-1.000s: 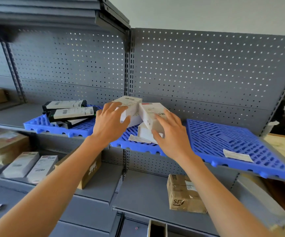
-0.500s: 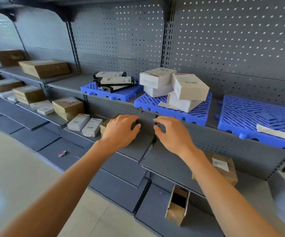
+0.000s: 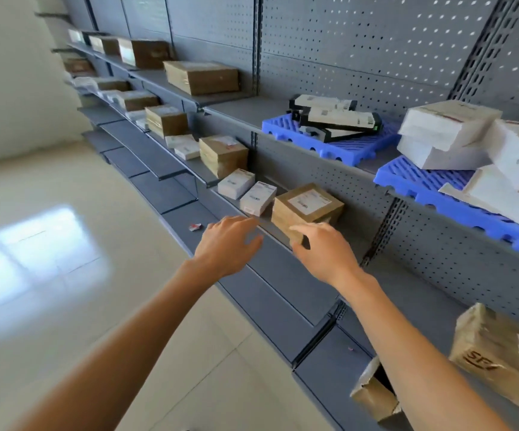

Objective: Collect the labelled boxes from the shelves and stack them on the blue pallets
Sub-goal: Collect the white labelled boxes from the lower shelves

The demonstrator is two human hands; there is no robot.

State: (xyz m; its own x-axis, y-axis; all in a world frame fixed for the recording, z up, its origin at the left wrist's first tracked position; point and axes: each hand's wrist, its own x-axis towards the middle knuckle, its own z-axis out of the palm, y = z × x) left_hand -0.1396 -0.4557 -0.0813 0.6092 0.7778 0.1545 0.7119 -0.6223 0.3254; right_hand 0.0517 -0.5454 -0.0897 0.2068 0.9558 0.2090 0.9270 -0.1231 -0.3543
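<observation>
A brown labelled box point(image 3: 309, 206) sits on the middle grey shelf, with two small white labelled boxes point(image 3: 258, 198) to its left. My right hand point(image 3: 320, 248) hovers just in front of the brown box's near corner, fingers relaxed and empty. My left hand point(image 3: 227, 244) is beside it to the left, also empty, fingers spread below the white boxes. On the shelf above, a blue pallet point(image 3: 333, 143) carries black-and-white boxes point(image 3: 336, 118). A second blue pallet point(image 3: 457, 200) at the right holds a loose pile of white boxes point(image 3: 457, 135).
More brown boxes point(image 3: 222, 155) and small white boxes line the shelves running away to the left. A brown carton point(image 3: 500, 353) lies on the lower right shelf, with an open torn carton point(image 3: 373, 396) below it. A small red scrap point(image 3: 195, 227) lies on a low shelf. Tiled floor spreads left.
My hands left the white boxes on the pallet and dropped to the shelf below. The view swung left and down, bringing the brown box and small white boxes close.
</observation>
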